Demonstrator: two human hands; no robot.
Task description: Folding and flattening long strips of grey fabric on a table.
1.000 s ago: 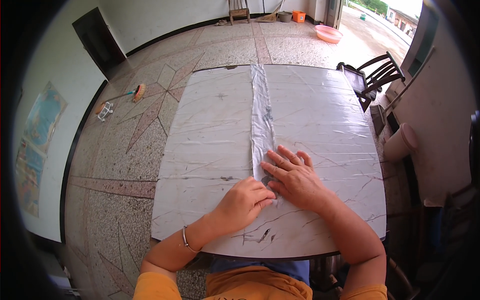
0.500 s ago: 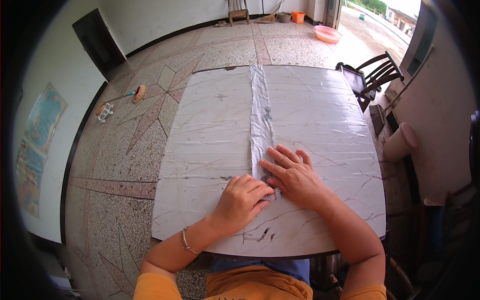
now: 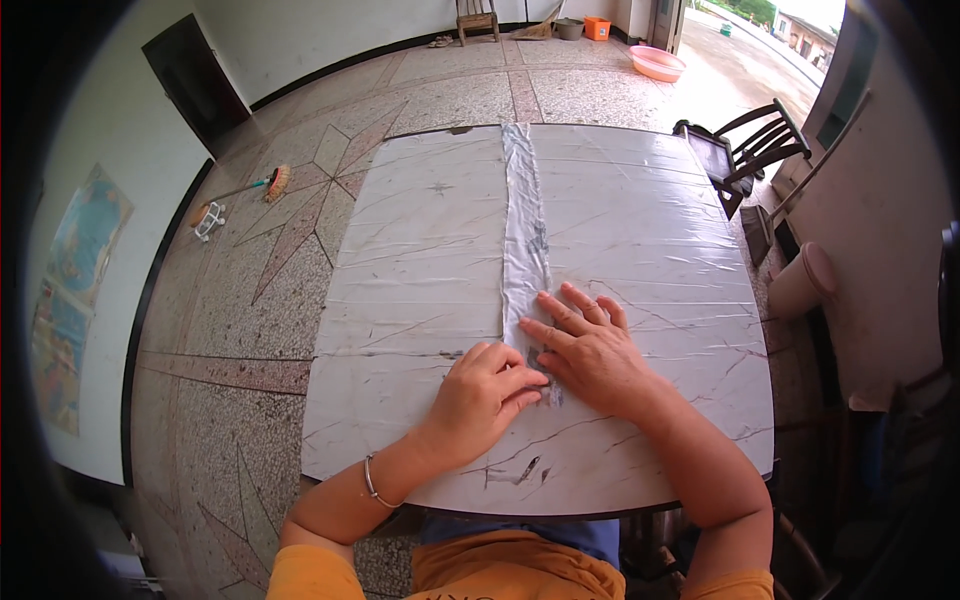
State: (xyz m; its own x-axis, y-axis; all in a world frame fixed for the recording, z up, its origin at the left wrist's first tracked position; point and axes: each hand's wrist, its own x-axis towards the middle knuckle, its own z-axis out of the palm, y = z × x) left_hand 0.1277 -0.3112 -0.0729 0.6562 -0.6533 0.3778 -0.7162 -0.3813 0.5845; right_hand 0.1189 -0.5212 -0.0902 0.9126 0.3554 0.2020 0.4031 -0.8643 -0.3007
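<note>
A long, wrinkled white strip of cloth with greyish patches runs from the far edge of the white marbled table toward me. My right hand lies palm down across the strip's near part and right edge, fingers stretched and spread. Close beside it, my left hand has its fingers bent and pinched together at the strip's near end. A bracelet circles my left wrist. Both hands partly cover the near end, so its exact edge is hidden.
Dark wooden chair stands at the table's right far corner, with a pinkish bin along the right wall. A broom lies on the speckled floor at left. Farther off are a pink basin and an orange bucket.
My left fingers have lifted and shifted slightly at the strip's near end. My right hand stays nearly in place, its fingers a little more raised.
</note>
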